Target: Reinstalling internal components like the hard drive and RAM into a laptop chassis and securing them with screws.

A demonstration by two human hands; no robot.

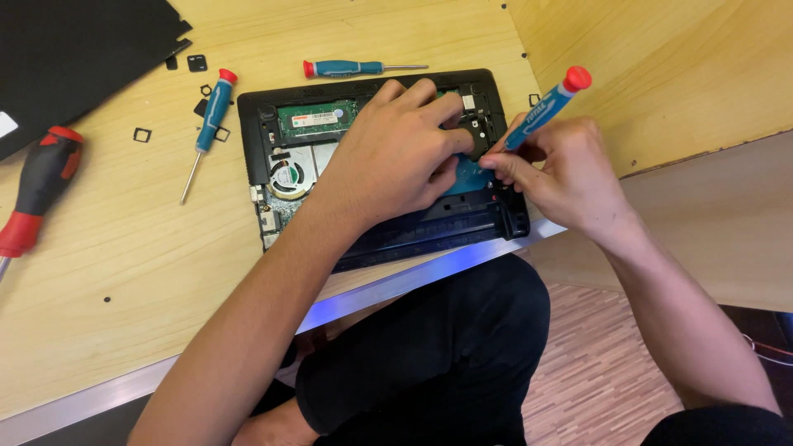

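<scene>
An opened small laptop [273,116] lies bottom-up on the wooden table [124,264], its green memory board [318,118], round fan [287,176] and circuit board exposed. My left hand [396,149] rests over the laptop's middle, fingers pressing a black part [475,132] near its right side. My right hand [562,169] grips a slim blue screwdriver with a red cap [545,107], its tip pointing down into the laptop's right side next to my left fingertips.
Two more blue precision screwdrivers lie on the table, one [211,120] left of the laptop, one [351,68] behind it. A large red-and-black screwdriver [37,190] lies far left. A black cover panel [74,49] sits top left, with small black pieces [197,63] nearby. A wooden wall [661,66] rises on the right.
</scene>
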